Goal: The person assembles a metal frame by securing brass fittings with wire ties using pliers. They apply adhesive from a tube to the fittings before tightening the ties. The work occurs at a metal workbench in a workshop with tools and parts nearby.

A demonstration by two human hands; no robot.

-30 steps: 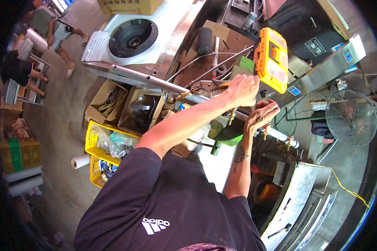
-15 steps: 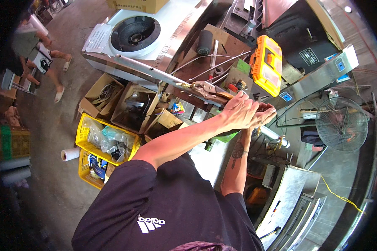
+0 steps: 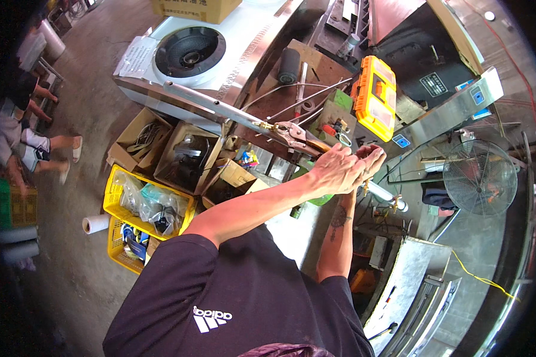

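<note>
A long metal pipe [image 3: 211, 106] with brass fittings [image 3: 397, 202] runs slantwise beneath my hands. Locking pliers [image 3: 293, 135] sit across the pipe, their handles reaching toward my left hand [image 3: 335, 169]. That hand is closed with bent fingers, close above the pipe and beside the plier handles. Right against it is my right hand [image 3: 370, 163], its fingers curled inward over the pipe. Whatever is pinched between the two hands is hidden by the fingers. Small red-and-black parts [image 3: 335, 127] lie just beyond my hands.
An orange toolbox [image 3: 375, 98] stands beyond my hands, near a black cylinder [image 3: 289, 65]. Cardboard boxes [image 3: 138, 140] and yellow crates [image 3: 116, 205] stand to the left. A round burner [image 3: 190, 52] tops the steel unit. At right is a wire fan [image 3: 481, 177]; a person [image 3: 27, 134] walks at far left.
My hands stay together over the pipe, the fingers slightly shifted. The view has moved a little. At far left the walking person has come nearer.
</note>
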